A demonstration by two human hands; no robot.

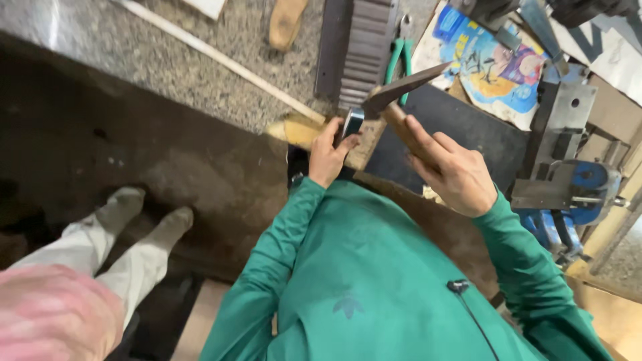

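1. Right hand (455,170): grip wrapped tight around the wooden handle of a hammer (401,90), high up near the head. The dark head is raised, its pointed end aimed up and right.
2. Left hand (328,157): fingers pinching a small metal piece (352,122), held upright on a wood block (301,130) at the near edge of the tabletop (200,67).
3. The metal piece sits just under and left of the hammer head, near it but apart.
4. Judgement: short, square blows suit this; keep the fingertips low on the piece, clear of the top. The high hold on the handle gives control rather than force.
5. Tabletop: speckled stone, cluttered. A thin pale rod (221,60) lies across it; green-handled pliers (401,60) beside a ribbed dark plate (364,47); a colourful printed sheet (488,67) farther right.
6. Right edge: a blue vise (588,184) with grey metal plates.
7. Floor is dark and worn. Another person's pale trousers (114,247) stand at left.
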